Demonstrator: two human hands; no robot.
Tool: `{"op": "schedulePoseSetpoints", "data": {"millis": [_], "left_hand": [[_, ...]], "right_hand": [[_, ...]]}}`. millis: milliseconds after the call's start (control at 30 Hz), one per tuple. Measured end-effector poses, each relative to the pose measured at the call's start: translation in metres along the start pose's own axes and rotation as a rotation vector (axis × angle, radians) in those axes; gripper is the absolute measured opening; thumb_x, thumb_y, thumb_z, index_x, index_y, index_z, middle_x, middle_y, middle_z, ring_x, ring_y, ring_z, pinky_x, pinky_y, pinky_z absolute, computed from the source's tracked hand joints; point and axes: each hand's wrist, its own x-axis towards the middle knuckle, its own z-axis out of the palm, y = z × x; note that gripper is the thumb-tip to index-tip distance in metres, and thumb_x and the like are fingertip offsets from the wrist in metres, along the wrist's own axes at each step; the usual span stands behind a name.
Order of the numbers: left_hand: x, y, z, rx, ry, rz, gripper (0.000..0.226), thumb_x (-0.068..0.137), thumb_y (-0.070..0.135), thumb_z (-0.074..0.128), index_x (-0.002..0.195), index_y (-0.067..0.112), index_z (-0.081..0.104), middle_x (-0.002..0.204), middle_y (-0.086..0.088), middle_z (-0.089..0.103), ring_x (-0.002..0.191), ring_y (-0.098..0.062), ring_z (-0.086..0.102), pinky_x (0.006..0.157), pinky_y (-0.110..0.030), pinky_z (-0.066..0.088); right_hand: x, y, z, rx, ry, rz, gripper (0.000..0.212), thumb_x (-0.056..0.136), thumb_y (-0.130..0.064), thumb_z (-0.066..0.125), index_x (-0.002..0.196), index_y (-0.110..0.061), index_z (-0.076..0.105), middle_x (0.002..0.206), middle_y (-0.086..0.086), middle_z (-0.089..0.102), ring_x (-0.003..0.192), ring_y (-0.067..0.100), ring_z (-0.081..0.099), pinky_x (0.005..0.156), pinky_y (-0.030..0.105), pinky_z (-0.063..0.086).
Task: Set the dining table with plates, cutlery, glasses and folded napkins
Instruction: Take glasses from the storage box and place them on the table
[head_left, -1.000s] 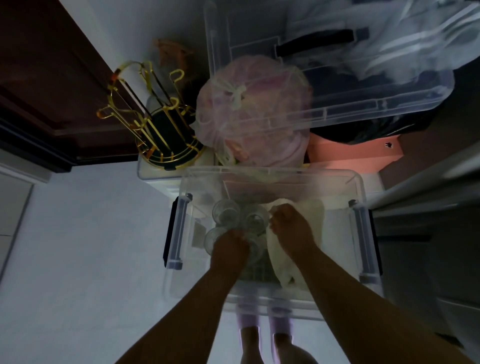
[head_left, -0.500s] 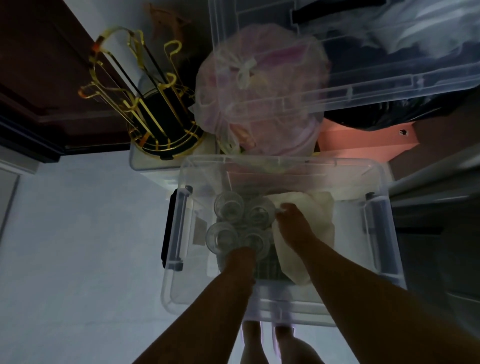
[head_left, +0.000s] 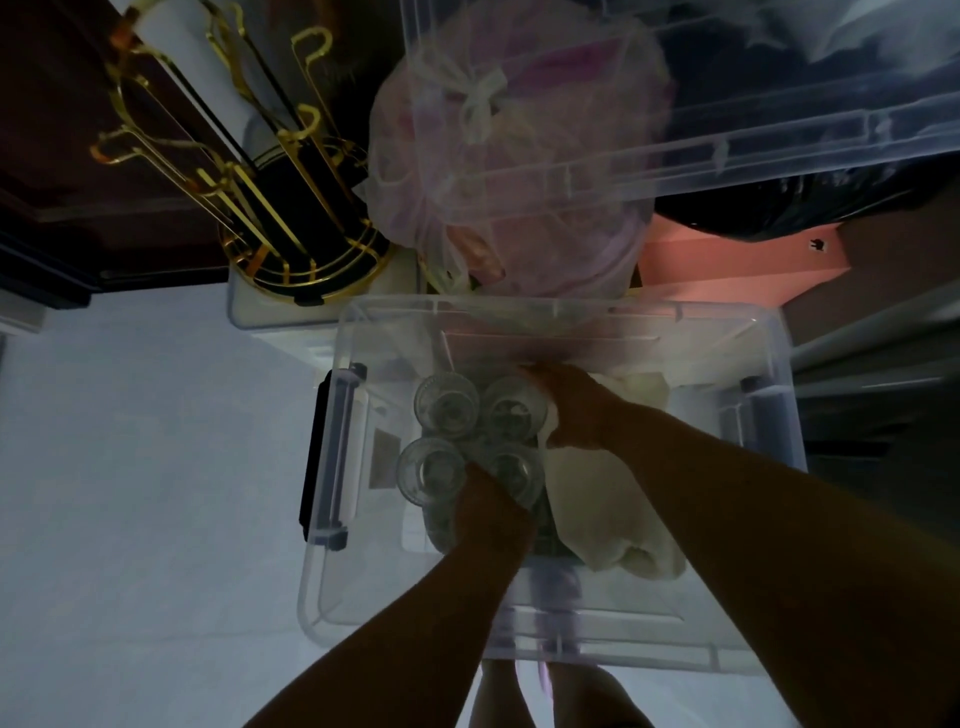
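1. A dim room seen from above: a pale floor (head_left: 130, 493) fills the left side, with dark wooden furniture (head_left: 62, 156) at the upper left.
2. A clear plastic storage bin (head_left: 748, 519) stands open on the floor, directly below the person, with a dark latch handle (head_left: 317, 457) on its left end.
3. The left hand (head_left: 491, 512) reaches down into the bin, its fingers curled in among a cluster of glasses; whether they actually grip one is too dark to tell.
4. The right hand (head_left: 569, 402) is deeper in the bin, fingers bent and pressed against the far right glass and the edge of a pale cloth; whether it holds either cannot be told.
5. Four glasses (head_left: 447, 405) stand upright, touching one another in a two-by-two group in the left half of the bin, seen from above as round rims.
6. The pale cloth (head_left: 613, 514) lies crumpled just right of the glasses, running under the right forearm toward the near wall of the bin.
7. Beyond the bin, touching its far rim, sits a tied translucent bag (head_left: 509, 156) with pinkish contents.
8. Left of the bag stands a gold wire rack (head_left: 270, 171) on a dark round base.
9. A second clear bin (head_left: 779, 130) lies across the upper right, with a pink box (head_left: 727, 265) below it.
10. Bare feet (head_left: 587, 696) show at the bottom edge, beneath the bin.
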Motion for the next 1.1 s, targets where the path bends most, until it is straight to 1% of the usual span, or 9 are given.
{"op": "schedulePoseSetpoints", "data": {"millis": [133, 200, 267, 333, 400, 567, 867, 1033, 1100], "left_hand": [[0.014, -0.012, -0.008, 0.083, -0.036, 0.242, 0.067, 0.091, 0.035, 0.061, 0.147, 0.023, 0.025, 0.117, -0.004, 0.062, 0.103, -0.018, 0.063, 0.080, -0.025, 0.052], [0.019, -0.013, -0.017, 0.412, -0.018, 0.337, 0.081, 0.084, 0.046, 0.067, 0.147, 0.020, 0.023, 0.122, -0.002, 0.059, 0.107, -0.019, 0.061, 0.076, -0.023, 0.047], [0.025, -0.017, -0.022, 0.634, 0.160, 0.491, 0.086, 0.073, 0.061, 0.069, 0.139, 0.016, 0.037, 0.124, -0.004, 0.056, 0.111, -0.023, 0.057, 0.084, -0.033, 0.050], [0.030, -0.019, -0.025, 0.683, 0.261, 0.657, 0.089, 0.056, 0.074, 0.071, 0.121, 0.015, 0.057, 0.116, -0.005, 0.060, 0.106, -0.025, 0.059, 0.084, -0.038, 0.052], [0.039, -0.026, -0.023, 0.720, 0.325, 0.747, 0.095, 0.042, 0.077, 0.074, 0.109, 0.011, 0.063, 0.105, -0.008, 0.062, 0.096, -0.028, 0.061, 0.081, -0.039, 0.051], [0.050, -0.031, -0.021, 0.670, 0.382, 0.859, 0.094, 0.048, 0.077, 0.064, 0.112, 0.009, 0.061, 0.105, -0.010, 0.063, 0.095, -0.029, 0.060, 0.085, -0.041, 0.049], [0.051, -0.036, -0.038, 0.573, 0.213, 0.961, 0.090, 0.063, 0.078, 0.058, 0.126, 0.014, 0.055, 0.121, -0.003, 0.059, 0.111, -0.022, 0.054, 0.097, -0.041, 0.042], [0.009, -0.025, -0.064, 0.363, 0.202, 1.025, 0.071, 0.061, 0.068, 0.067, 0.114, 0.024, 0.054, 0.106, 0.005, 0.062, 0.097, -0.010, 0.055, 0.091, -0.036, 0.047], [-0.013, -0.016, -0.078, 0.219, 0.185, 1.075, 0.065, 0.061, 0.061, 0.074, 0.111, 0.023, 0.056, 0.102, 0.006, 0.063, 0.094, -0.006, 0.056, 0.087, -0.031, 0.049]], "right_hand": [[0.001, 0.006, -0.001, -0.022, 0.036, -0.018, 0.100, 0.073, -0.026, 0.081, 0.151, -0.019, 0.018, 0.155, 0.004, 0.025, 0.141, 0.021, 0.023, 0.114, 0.028, 0.017], [0.004, 0.010, 0.003, -0.013, 0.069, -0.032, 0.100, 0.070, -0.028, 0.082, 0.150, -0.020, 0.022, 0.153, 0.003, 0.031, 0.140, 0.021, 0.028, 0.113, 0.029, 0.022], [0.007, 0.012, 0.007, -0.008, 0.099, -0.047, 0.099, 0.069, -0.029, 0.083, 0.149, -0.021, 0.024, 0.151, 0.003, 0.035, 0.138, 0.022, 0.032, 0.111, 0.029, 0.025], [0.010, 0.014, 0.010, -0.014, 0.110, -0.061, 0.097, 0.070, -0.028, 0.083, 0.149, -0.021, 0.025, 0.150, 0.004, 0.037, 0.136, 0.022, 0.035, 0.110, 0.029, 0.027], [0.013, 0.015, 0.011, -0.014, 0.113, -0.087, 0.097, 0.070, -0.027, 0.083, 0.149, -0.021, 0.026, 0.149, 0.004, 0.039, 0.135, 0.023, 0.037, 0.110, 0.030, 0.027], [0.019, 0.015, 0.010, -0.026, 0.080, -0.128, 0.096, 0.070, -0.027, 0.083, 0.148, -0.020, 0.027, 0.149, 0.005, 0.039, 0.137, 0.022, 0.035, 0.109, 0.025, 0.025], [0.014, 0.011, 0.012, 0.010, 0.090, -0.144, 0.097, 0.066, -0.030, 0.085, 0.145, -0.013, 0.032, 0.145, 0.009, 0.042, 0.134, 0.025, 0.039, 0.109, 0.028, 0.028], [-0.032, -0.003, -0.007, 0.283, 0.316, -0.109, 0.097, 0.062, -0.023, 0.087, 0.143, -0.013, 0.034, 0.140, 0.008, 0.046, 0.129, 0.022, 0.043, 0.103, 0.021, 0.029], [-0.052, -0.008, -0.014, 0.379, 0.430, -0.089, 0.092, 0.059, -0.028, 0.089, 0.137, -0.019, 0.040, 0.133, 0.002, 0.053, 0.122, 0.017, 0.049, 0.103, 0.023, 0.037]]}}
